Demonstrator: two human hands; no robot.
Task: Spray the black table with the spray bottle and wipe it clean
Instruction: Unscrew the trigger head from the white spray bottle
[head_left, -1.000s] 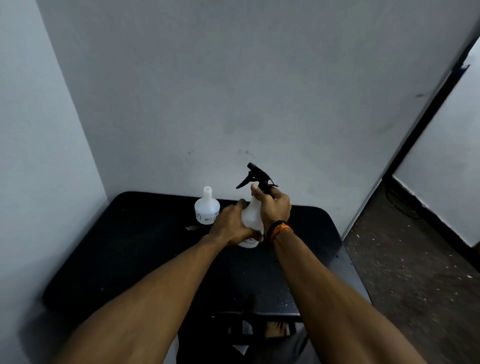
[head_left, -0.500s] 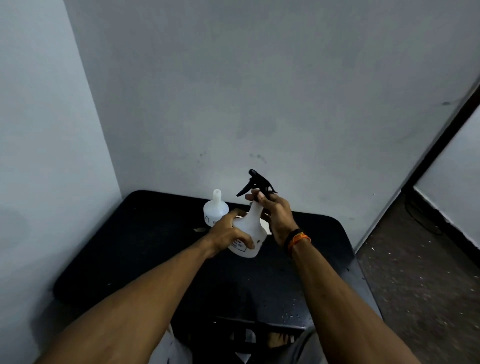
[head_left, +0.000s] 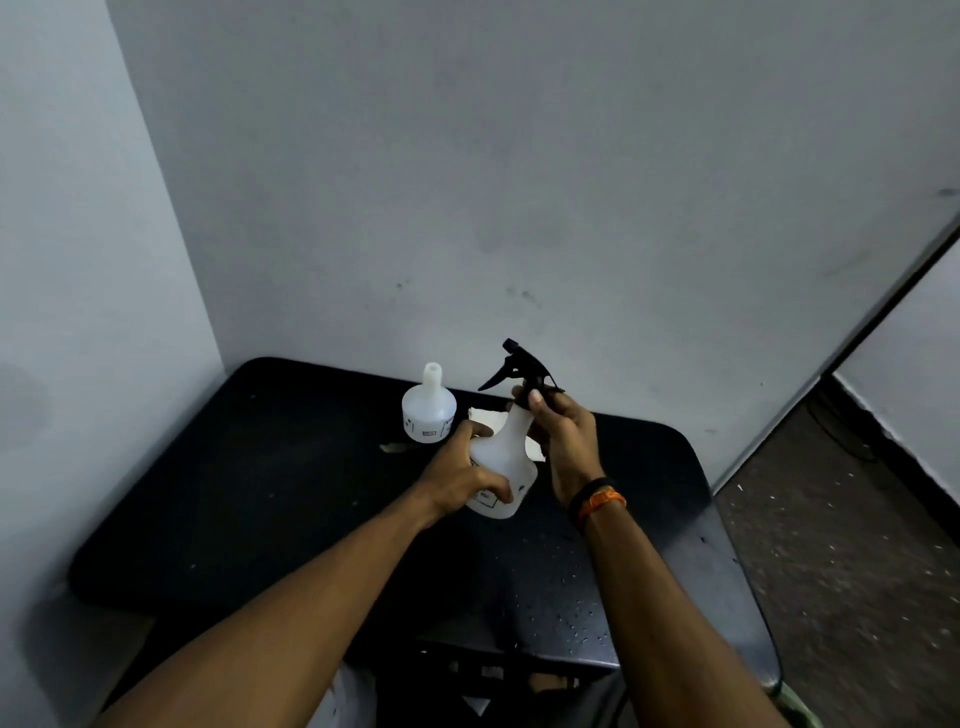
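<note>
A white spray bottle (head_left: 506, 457) with a black trigger head (head_left: 519, 364) is held above the black table (head_left: 260, 493), tilted to the upper right. My left hand (head_left: 462, 478) wraps around the bottle's lower body. My right hand (head_left: 563, 436) grips the neck just under the trigger head, nozzle pointing left. A white cloth or tissue (head_left: 488, 417) lies on the table behind the bottle, mostly hidden by it and my hands. Water droplets speckle the table's near right part (head_left: 576, 618).
A second white bottle (head_left: 428, 408) without a spray head stands at the table's back, left of the held bottle. A small scrap (head_left: 392, 448) lies by it. Grey walls close the left and back. Open floor (head_left: 857, 545) lies to the right.
The spray bottle has been lifted off the table and tilted, with both hands staying on it. The camera view has shifted, showing the table lower and more to the right.
</note>
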